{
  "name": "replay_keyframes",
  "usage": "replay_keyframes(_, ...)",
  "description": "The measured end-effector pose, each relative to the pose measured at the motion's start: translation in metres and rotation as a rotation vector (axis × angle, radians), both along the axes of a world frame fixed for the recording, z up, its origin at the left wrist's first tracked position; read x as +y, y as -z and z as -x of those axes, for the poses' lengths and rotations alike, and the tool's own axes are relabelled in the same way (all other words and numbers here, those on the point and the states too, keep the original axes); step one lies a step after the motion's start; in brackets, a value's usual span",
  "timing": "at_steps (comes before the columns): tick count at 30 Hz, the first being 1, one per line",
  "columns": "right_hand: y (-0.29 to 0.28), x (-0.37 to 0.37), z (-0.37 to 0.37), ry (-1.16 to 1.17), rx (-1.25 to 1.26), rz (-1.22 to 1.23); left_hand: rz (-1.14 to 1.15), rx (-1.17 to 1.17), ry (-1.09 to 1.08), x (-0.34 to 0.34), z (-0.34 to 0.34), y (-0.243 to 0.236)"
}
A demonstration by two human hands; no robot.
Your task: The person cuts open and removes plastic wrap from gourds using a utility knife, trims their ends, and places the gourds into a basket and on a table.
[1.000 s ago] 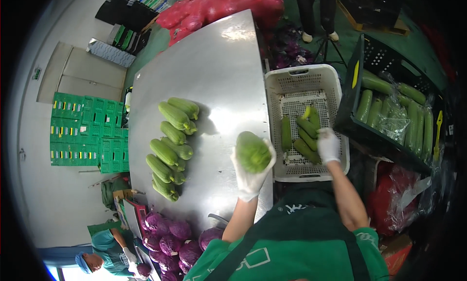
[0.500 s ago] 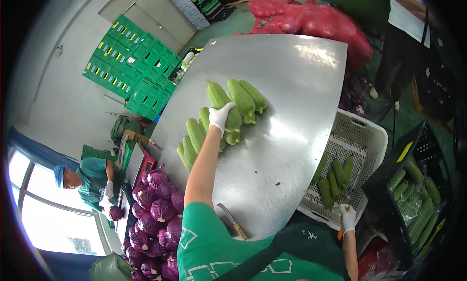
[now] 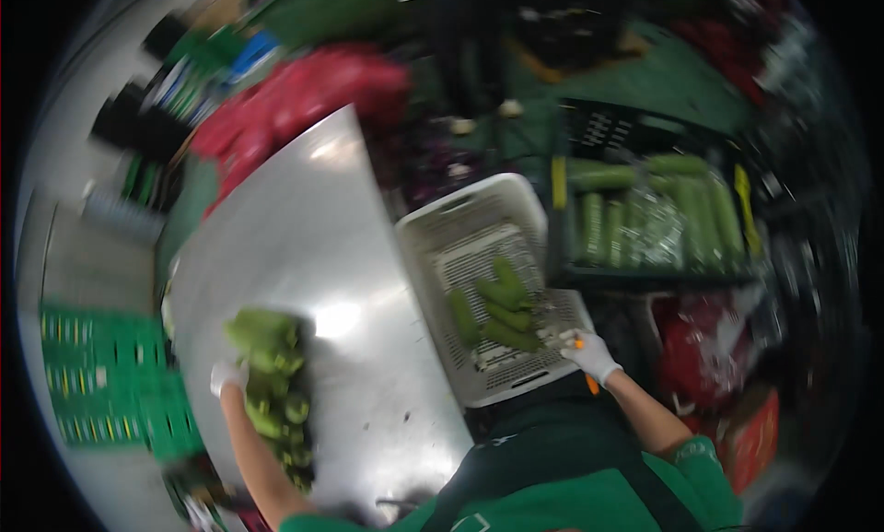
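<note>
Pale green gourds [image 3: 267,371] lie heaped on the left part of the metal table [image 3: 354,375]. My left hand [image 3: 229,377], in a white glove, is at the heap's left side; blur hides whether its fingers grip a gourd. My right hand [image 3: 591,357], also gloved in white, is closed around an orange-handled tool [image 3: 592,385] whose working end I cannot make out. It is over the near right corner of a white plastic basket [image 3: 433,343]. Several darker green, cucumber-like vegetables [image 3: 506,315] lie inside that basket.
A black crate [image 3: 645,276] of long green vegetables, partly under clear plastic, stands right of the basket. Red mesh sacks [image 3: 304,94] lie beyond the table's far edge. Green crates [image 3: 101,380] are stacked at the left. A person's legs [image 3: 465,71] stand at the far side.
The view has swung to the right, bringing the basket and black crate to the middle. My left hand is now at the heap's side rather than over a gourd. The right hand stays by the basket.
</note>
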State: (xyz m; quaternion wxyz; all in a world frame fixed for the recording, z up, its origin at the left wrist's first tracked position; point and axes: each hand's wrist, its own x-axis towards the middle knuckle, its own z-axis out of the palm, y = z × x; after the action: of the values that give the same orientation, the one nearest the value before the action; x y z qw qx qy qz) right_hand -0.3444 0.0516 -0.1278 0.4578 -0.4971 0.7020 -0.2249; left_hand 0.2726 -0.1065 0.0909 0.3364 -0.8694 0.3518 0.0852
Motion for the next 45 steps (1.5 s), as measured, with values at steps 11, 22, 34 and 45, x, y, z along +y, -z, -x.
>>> replay_keyframes(11,-0.012,0.045,0.092,0.145,-0.021,0.042,0.35,1.392,1.324,-0.148,0.57,0.05)
replay_keyframes(22,-0.005,0.108,0.161,0.698,-0.247,-0.157,0.124,0.479,1.317,-0.221,0.791,0.328)
replay_keyframes(34,-0.076,0.035,0.2,0.755,-0.303,0.269,-0.549,1.855,-0.432,-0.189,0.751,0.126)
replay_keyframes(45,-0.177,-0.072,0.085,0.036,0.234,0.856,0.496,2.461,-0.628,-0.077,0.541,-0.01)
